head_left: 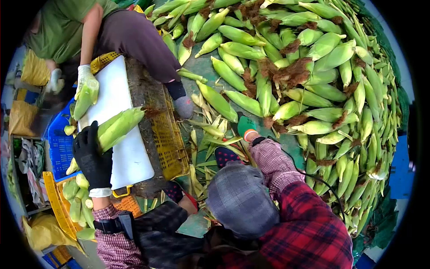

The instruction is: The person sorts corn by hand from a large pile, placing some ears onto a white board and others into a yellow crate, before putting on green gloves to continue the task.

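Observation:
My left hand point(93, 154), in a black glove, is closed around a green husked ear of corn point(118, 127) with brown silk at its tip. That ear lies slantwise over a white cutting board point(130, 157). Out to the right, my right hand point(246, 125), in a green glove with an orange and white cuff, is at the near edge of a large pile of unhusked corn point(331, 89), close to the tip of one ear point(218, 102). Its fingers are too small and hidden to make out.
Across the board, a co-worker's white-gloved hand point(87, 83) holds another ear; their other hand is at the left. Blue crate point(60, 145) and orange crate point(56, 204) with corn stand left. A yellow crate point(168, 143) is beside the board. Loose husks lie on the floor.

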The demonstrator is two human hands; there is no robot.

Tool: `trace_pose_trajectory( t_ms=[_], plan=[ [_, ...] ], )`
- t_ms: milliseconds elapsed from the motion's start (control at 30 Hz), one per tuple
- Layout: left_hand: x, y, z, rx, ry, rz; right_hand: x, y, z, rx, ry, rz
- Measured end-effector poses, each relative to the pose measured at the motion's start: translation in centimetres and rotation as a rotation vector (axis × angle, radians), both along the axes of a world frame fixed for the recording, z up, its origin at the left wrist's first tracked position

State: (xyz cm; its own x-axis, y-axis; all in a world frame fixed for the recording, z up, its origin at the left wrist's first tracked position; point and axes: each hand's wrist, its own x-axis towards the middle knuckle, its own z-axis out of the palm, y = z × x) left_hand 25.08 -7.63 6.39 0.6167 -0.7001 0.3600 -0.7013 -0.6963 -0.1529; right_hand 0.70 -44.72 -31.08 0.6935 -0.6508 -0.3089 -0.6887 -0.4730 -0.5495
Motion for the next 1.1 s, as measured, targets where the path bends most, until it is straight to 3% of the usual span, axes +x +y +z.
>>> trace_pose_trajectory(
  t_ms=[67,133,200,300,367,433,467,567,600,633,667,700,833,867,900,933,967,1000,1033,1067,1100],
  plan=[
    [0.1,0.0,-0.5,0.005,0.047,0.013,0.1,0.7,-2.6,0.351,-0.334,-0.023],
    [-0.1,-1.1,-0.5,-0.049,-0.002,-0.085,-1.3,0.9,0.7,0.601,-0.526,0.069],
    [-1.0,-2.6,0.0,-0.047,0.013,-0.134,-4.3,0.5,3.3,0.218,-0.739,0.394],
    [-2.1,-5.1,-0.6,-0.06,0.106,-0.216,-9.2,-0.1,7.9,1.354,-0.865,-0.11],
    [-2.8,-7.1,-1.0,-0.048,0.171,-0.267,-10.1,-0.4,17.8,1.464,-0.689,-0.543],
    [-3.6,-9.0,-1.4,-0.063,0.174,-0.336,-15.2,-3.2,19.9,1.107,-0.961,-0.515],
    [-4.2,-10.1,-1.0,-0.059,0.192,-0.37,-17.7,-4.6,24.5,1.272,-1.157,-0.515],
    [-5.5,-12.2,-0.1,-0.091,0.151,-0.462,-31.5,-11.8,35.4,1.179,-1.761,-0.166],
    [-5.6,-12.5,0.2,-0.107,0.14,-0.486,-37.3,-14.1,39.8,1.361,-2.045,0.088],
    [-5.3,-12.6,0.4,-0.122,0.135,-0.493,-42.4,-15.2,43.5,1.896,-2.265,0.519],
    [-4.9,-12.6,0.2,-0.149,0.139,-0.488,-46.3,-15.5,46.1,2.416,-2.188,0.979],
    [-4.5,-12.5,0.0,-0.174,0.141,-0.487,-48.8,-15.3,47.6,2.587,-2.055,1.194],
    [-5.5,-12.7,0.3,-0.175,0.143,-0.46,-48.3,-14.3,45.8,2.331,-2.339,0.612],
    [-5.4,-12.8,0.2,-0.167,0.139,-0.471,-46.7,-14.9,43.4,2.044,-2.348,0.394],
    [-6.2,-13.3,0.8,-0.165,0.197,-0.465,-44.3,-16.1,40.3,1.583,-2.237,0.093],
    [-7.2,-13.8,1.4,-0.179,0.192,-0.47,-41.3,-17.6,36.2,1.014,-1.937,-0.147],
    [-7.7,-14.1,1.7,-0.171,0.183,-0.477,-37.9,-19.1,32.0,0.329,-1.416,-0.304],
    [-8.0,-14.4,1.8,-0.163,0.173,-0.482,-35.0,-20.4,28.7,0.152,-1.201,-0.337],
    [-7.9,-14.6,1.4,-0.16,0.208,-0.498,-31.8,-22.1,26.0,0.272,-1.207,-0.334],
    [-8.0,-14.9,0.9,-0.189,0.233,-0.497,-27.9,-22.2,25.4,0.964,-1.601,-0.44],
    [-7.9,-15.0,0.5,-0.196,0.249,-0.5,-24.7,-23.0,25.2,0.961,-1.524,-0.57]
  ],
)
